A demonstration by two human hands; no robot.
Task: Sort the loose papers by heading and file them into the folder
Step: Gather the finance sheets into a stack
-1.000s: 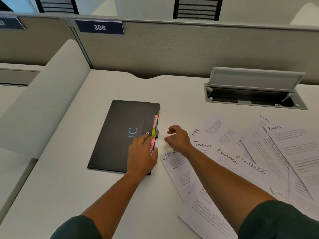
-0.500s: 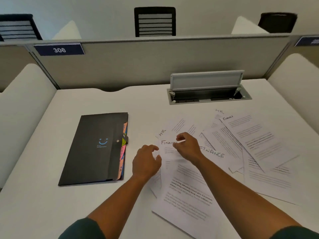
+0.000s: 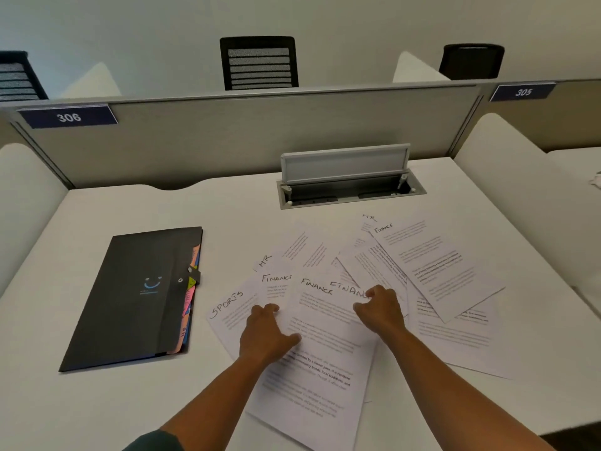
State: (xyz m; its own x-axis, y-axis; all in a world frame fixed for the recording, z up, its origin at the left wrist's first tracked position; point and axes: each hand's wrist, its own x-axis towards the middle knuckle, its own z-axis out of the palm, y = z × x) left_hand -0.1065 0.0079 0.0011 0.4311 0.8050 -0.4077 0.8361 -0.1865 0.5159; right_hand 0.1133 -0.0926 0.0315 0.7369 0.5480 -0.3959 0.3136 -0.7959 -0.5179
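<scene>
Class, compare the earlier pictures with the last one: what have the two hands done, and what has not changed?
The left hand left the black folder and moved right onto the papers, beside the Sports sheet. The right hand shifted right to the Finance sheets, fingers curled at their top edge. The folder stays shut in its place; the papers remain spread out, none filed.
</scene>
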